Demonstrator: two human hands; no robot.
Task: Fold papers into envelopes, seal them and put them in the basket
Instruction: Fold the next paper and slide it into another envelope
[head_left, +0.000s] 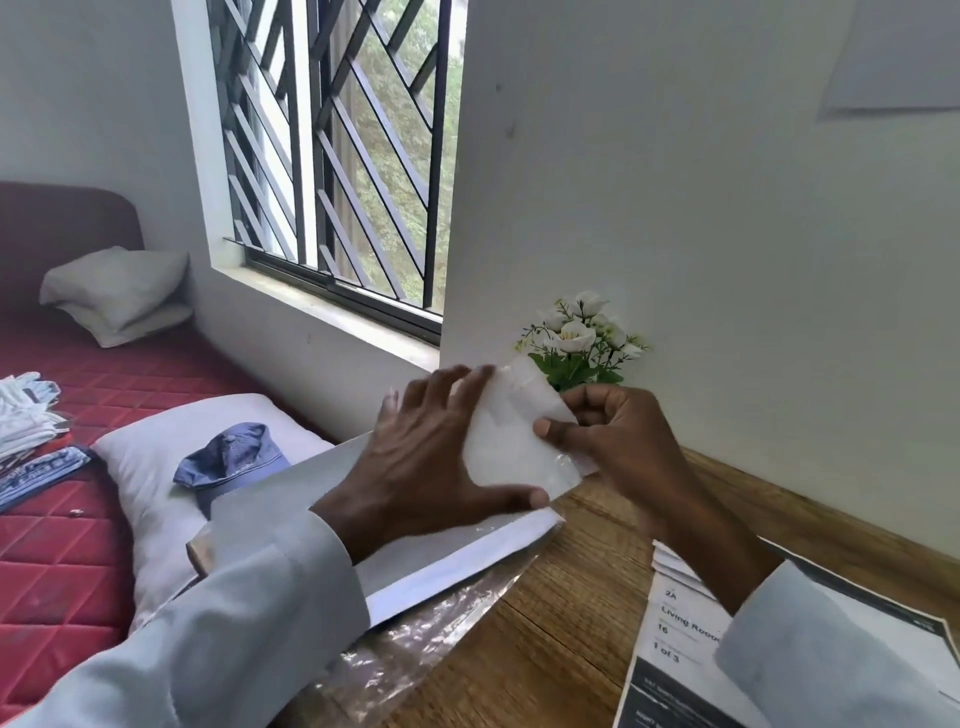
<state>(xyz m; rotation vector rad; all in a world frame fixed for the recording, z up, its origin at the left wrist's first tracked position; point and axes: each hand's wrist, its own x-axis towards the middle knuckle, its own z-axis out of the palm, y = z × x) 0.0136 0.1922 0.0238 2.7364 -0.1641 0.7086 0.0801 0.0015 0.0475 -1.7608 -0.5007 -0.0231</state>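
One folded envelope (511, 441) is what you have in hand, lifted off the desk (582, 613) and held between both hands in front of the small white flowers (582, 332). Your left hand (431, 457) spreads its fingers (457, 384) over the envelope's far side with the thumb hooked under its lower edge, so it grips the packet; your right hand (618, 436) has its fingers curled behind the near end while the thumb presses on the front, pinching it. A clear strip, which looks like tape, lies along the envelope's lower edge near your right thumb, and another patch shows at the top corner, so I judge you are at the sealing stage for this piece: the folding looks finished, the seal may still need smoothing down. No basket appears in this view, so the drop-off is not yet done as far as can be told, and I cannot say how many envelopes are finished. Just below your left hand lies a large white sheet (441, 561) on a crinkled clear plastic wrap (415, 639), probably stock for later folds. Under your right wrist sit printed papers (680, 629). Further off to the left of your hands are a bed (67, 519), pillows and a barred window (337, 156).
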